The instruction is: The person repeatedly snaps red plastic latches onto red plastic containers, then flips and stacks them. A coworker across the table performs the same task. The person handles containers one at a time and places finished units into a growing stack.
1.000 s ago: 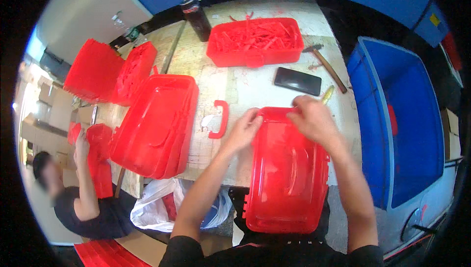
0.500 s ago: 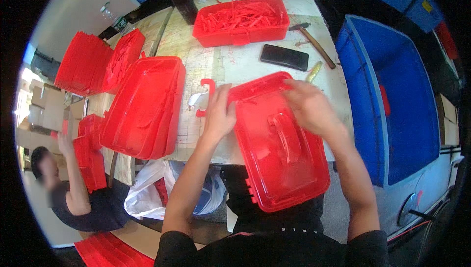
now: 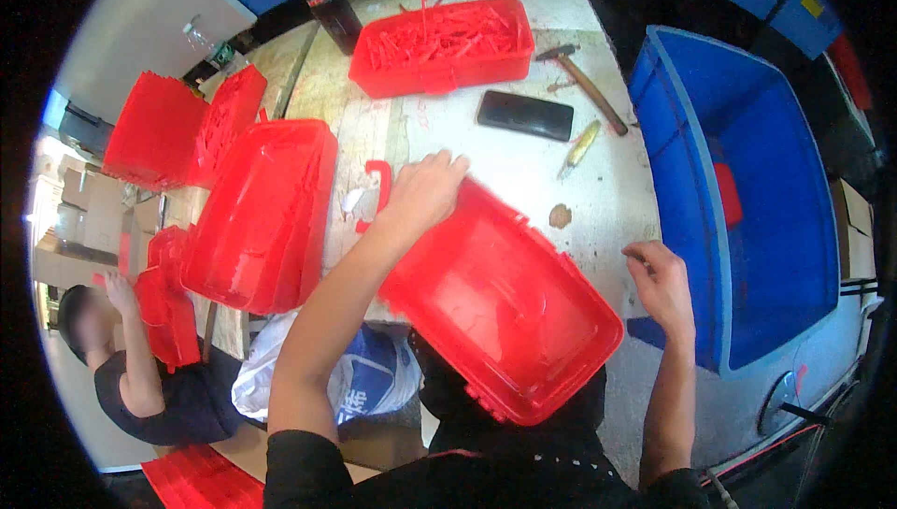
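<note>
On the scuffed worktable [image 3: 523,168], left hand [image 3: 422,193] holds red lid [image 3: 500,299].

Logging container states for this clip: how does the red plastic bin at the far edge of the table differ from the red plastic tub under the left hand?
The red plastic bin sits level and untouched, full of small red pieces. The red plastic tub is tilted over the table's near edge, looks empty, and the left hand holds its far rim. Both are glossy red rectangular containers.

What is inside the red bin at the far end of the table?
The red bin holds a heap of thin red plastic pieces that reaches its rim. The heap covers the bin's floor, so anything beneath it is hidden.
</note>
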Demonstrator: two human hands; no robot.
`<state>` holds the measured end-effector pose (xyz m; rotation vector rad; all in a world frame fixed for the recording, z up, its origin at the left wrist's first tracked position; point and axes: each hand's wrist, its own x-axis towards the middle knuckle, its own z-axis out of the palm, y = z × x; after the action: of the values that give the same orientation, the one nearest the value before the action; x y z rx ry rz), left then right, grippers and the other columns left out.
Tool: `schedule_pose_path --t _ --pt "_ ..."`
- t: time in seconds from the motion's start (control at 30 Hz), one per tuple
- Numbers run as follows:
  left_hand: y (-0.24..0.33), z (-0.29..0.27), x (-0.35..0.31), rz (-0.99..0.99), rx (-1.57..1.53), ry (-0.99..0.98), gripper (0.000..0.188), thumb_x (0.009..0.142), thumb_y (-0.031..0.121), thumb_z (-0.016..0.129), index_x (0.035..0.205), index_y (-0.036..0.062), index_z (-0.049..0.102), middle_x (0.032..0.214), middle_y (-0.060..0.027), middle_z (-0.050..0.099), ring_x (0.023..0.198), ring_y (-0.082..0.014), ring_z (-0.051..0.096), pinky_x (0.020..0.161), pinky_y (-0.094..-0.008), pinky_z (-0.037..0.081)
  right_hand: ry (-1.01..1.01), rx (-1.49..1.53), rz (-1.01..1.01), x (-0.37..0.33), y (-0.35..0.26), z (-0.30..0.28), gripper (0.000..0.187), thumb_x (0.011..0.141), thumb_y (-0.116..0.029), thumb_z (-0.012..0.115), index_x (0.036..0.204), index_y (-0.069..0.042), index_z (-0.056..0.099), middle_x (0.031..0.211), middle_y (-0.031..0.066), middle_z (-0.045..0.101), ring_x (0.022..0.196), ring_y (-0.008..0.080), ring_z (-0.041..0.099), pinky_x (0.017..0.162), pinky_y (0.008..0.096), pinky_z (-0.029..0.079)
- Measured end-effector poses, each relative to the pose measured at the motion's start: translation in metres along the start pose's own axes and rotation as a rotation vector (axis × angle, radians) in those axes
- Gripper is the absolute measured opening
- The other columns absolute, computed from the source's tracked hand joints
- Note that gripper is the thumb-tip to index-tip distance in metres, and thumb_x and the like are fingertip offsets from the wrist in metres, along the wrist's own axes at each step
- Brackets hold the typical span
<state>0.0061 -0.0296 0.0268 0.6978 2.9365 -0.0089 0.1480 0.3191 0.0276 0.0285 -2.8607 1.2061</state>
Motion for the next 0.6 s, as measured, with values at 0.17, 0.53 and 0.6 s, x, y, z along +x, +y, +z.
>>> schedule_pose_path --t 0.17,0.53,0.6 --pt "0.013 -0.008 -0.011 0.378 0.054 0.030 0.046 0.082 0.022 0.071 0.125 0.0102 0.059 0.115 -0.0194 0.063 0.101 -0.0377 0.063 0.082 -0.0503 0.052 0.075 -0.399 -0.310 0.108 0.006 0.058 0.033 0.083 -0.002 0.055 0.111 -0.012 0.070 0.110 0.0116 0.062 0.106 0.0305 0.061 0.085 0.0425 0.052" --pt "-0.052 -0.006 -0.064 -0.053 -0.262 -0.421 0.042 0.083 0.042 0.072 0.109 0.0085 0.073 0.101 -0.0225 0.070 0.099 -0.0389 0.066 0.085 -0.0463 0.052 0.287 -0.108 -0.292 0.099 -0.009 0.032 0.015 0.095 -0.017 0.055 0.095 -0.005 0.064 0.078 0.0144 0.067 0.076 0.0299 0.068 0.075 0.0419 0.051" --pt "-0.052 -0.019 -0.072 -0.091 -0.355 -0.497 0.051 0.082 0.044 0.074 0.116 0.0063 0.070 0.108 -0.0239 0.069 0.104 -0.0384 0.065 0.089 -0.0447 0.051 0.269 0.221 -0.036 0.048 -0.015 0.020 0.022 0.098 -0.021 0.054 0.097 -0.002 0.063 0.073 0.0131 0.065 0.066 0.0258 0.066 0.062 0.0366 0.050"
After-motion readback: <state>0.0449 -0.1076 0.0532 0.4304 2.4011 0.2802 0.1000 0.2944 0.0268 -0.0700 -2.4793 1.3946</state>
